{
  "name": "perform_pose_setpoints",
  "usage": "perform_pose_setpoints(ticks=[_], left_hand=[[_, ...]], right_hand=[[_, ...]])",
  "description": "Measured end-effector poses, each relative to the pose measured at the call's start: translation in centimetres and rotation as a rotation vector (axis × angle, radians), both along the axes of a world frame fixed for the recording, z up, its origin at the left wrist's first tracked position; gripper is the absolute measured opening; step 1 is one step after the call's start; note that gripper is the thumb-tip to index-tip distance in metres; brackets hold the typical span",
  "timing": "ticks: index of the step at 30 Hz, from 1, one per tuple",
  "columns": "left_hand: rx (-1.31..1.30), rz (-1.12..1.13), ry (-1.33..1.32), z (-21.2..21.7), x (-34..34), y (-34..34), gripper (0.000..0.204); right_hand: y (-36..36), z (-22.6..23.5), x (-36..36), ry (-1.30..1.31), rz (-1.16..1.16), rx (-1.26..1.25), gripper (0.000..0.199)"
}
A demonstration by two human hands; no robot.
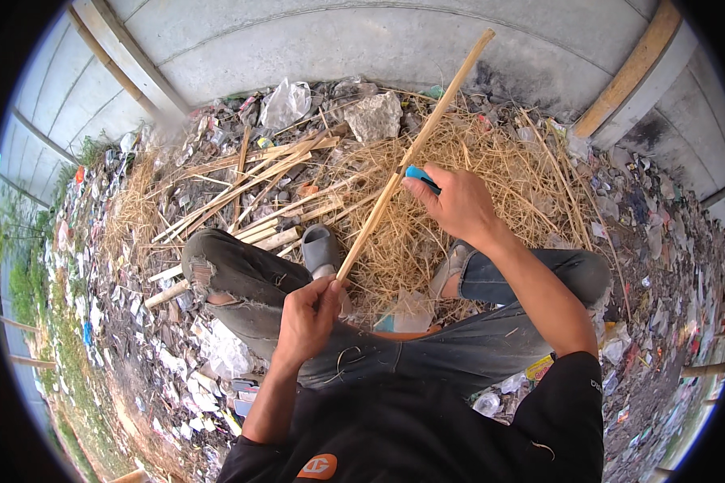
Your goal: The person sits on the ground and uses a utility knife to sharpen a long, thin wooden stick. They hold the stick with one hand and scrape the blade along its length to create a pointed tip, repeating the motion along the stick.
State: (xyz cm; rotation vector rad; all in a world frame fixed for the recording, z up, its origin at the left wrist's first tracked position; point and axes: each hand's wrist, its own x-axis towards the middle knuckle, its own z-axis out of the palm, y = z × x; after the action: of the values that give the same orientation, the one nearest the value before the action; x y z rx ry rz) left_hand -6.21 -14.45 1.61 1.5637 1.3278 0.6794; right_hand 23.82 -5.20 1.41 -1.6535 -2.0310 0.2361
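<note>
A long, pale bamboo strip slants from my lap up toward the far wall. Its near end is gripped by my left hand, fingers closed round it, just above my left thigh. My right hand is closed on a blue-handled cutter knife, partly hidden by the fingers. The knife's dark blade lies against the strip around its middle. Beneath the strip and my right hand spreads a heap of thin bamboo shavings.
More split bamboo strips lie crosswise at the left, beyond my knee. A rock and a clear plastic bag rest near the concrete wall. Litter covers the ground. Wooden posts lean at the wall.
</note>
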Motion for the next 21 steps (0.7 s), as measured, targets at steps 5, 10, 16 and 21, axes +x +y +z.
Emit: perform_pose_setpoints(ticks=[5,10,16,21], left_hand=[[-0.065,-0.038,-0.029,-0.1,-0.8,0.3,0.03],[-0.271,-0.093,-0.246,-1.1,-2.0,1.0,0.034],[-0.503,-0.144,-0.399,-0.9,-4.3,1.5,0.037],[-0.735,-0.119,-0.542,-1.2,-5.4,1.6,0.037]], right_hand=[[-0.3,-0.3,0.1,0.029,0.028,0.097,0.053],[-0.6,-0.3,0.4,-0.054,0.039,0.104,0.053],[-0.3,-0.3,1.8,0.121,0.244,0.019,0.051],[-0.4,-1.2,1.9,-0.006,0.314,0.38,0.048]])
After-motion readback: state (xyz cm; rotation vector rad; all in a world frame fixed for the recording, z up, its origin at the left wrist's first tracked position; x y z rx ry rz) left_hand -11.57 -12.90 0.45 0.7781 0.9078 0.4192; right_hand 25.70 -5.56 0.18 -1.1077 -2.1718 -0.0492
